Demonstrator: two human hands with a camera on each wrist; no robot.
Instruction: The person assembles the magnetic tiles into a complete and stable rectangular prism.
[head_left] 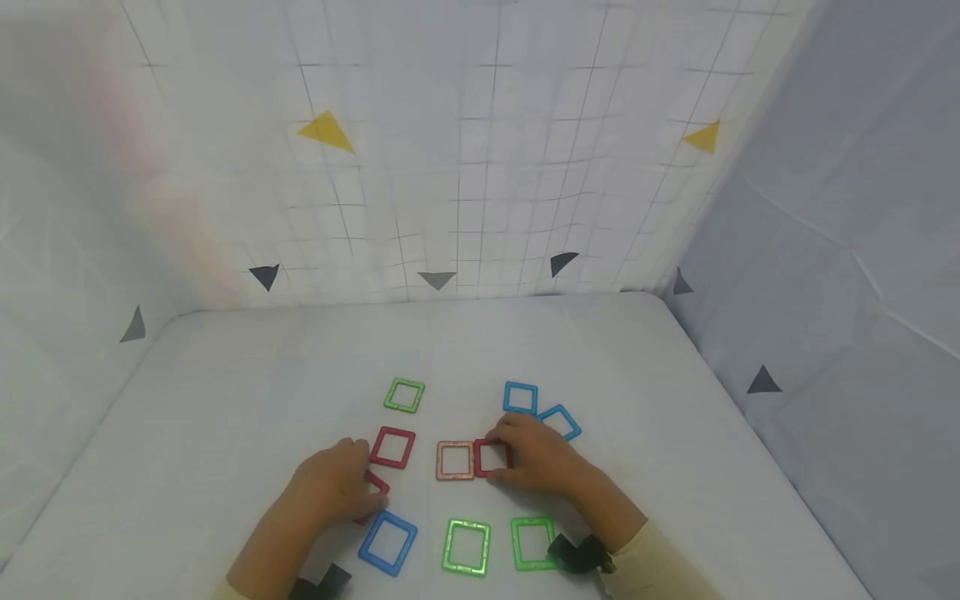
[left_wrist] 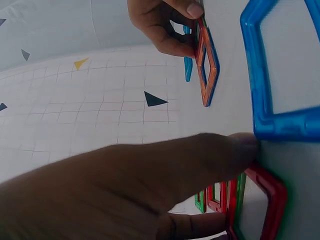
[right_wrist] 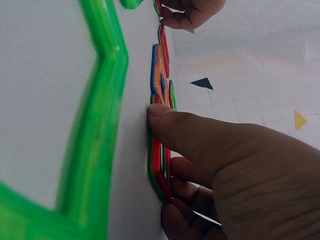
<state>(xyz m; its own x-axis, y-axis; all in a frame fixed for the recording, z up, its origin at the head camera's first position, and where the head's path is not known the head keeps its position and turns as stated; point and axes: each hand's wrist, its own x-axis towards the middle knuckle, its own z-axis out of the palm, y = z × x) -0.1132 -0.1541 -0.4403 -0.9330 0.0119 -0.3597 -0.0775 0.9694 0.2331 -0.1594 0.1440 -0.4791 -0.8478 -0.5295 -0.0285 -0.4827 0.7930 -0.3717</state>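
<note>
The right hand grips a red square frame by its right side, thumb at the near edge and fingers at the far one; that frame's left side touches an orange square frame. In the right wrist view the thumb of the right hand presses on the edge of red and green layers. The left hand holds another red frame, partly hidden under it, between thumb and fingers. Just beyond lies a second red frame. In the left wrist view the left thumb tip is close to a blue frame.
Nearer the front lie a blue frame and two green ones. Farther back are a green frame and two blue frames. White sheeting with dark and yellow triangles surrounds the white table.
</note>
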